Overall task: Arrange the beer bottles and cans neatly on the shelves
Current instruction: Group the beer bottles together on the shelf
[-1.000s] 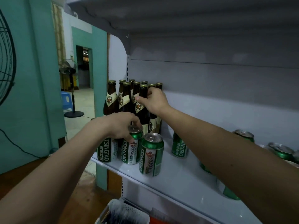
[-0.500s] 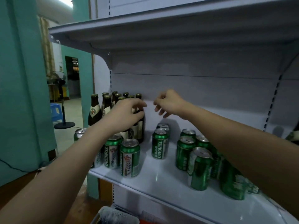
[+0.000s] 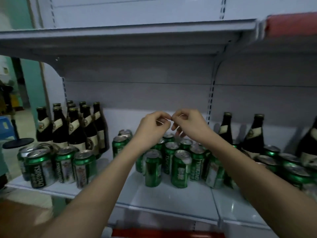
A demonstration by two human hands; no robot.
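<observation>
Several dark beer bottles point(image 3: 75, 129) with cream labels stand in rows at the back left of the white shelf point(image 3: 171, 196). A row of green Tsingtao cans point(image 3: 41, 169) stands in front of them. More green cans point(image 3: 180, 167) are bunched in the middle of the shelf. My left hand point(image 3: 151, 127) and my right hand point(image 3: 188, 124) hover just above that bunch, fingertips almost meeting, fingers loosely curled, holding nothing. On the right, two dark bottles point(image 3: 253, 133) stand behind further cans point(image 3: 295, 170).
The upper shelf point(image 3: 120, 36) overhangs the bottles. A slotted upright point(image 3: 211, 100) divides the back panel. Bare shelf surface lies in front of the middle cans. A fan base point(image 3: 18, 142) and a blue stool point(image 3: 5, 124) are on the floor at left.
Both hands have left the bottles and cans at the left and moved right, together, above the middle cans. The view has swung right, showing the bottles and cans on the right.
</observation>
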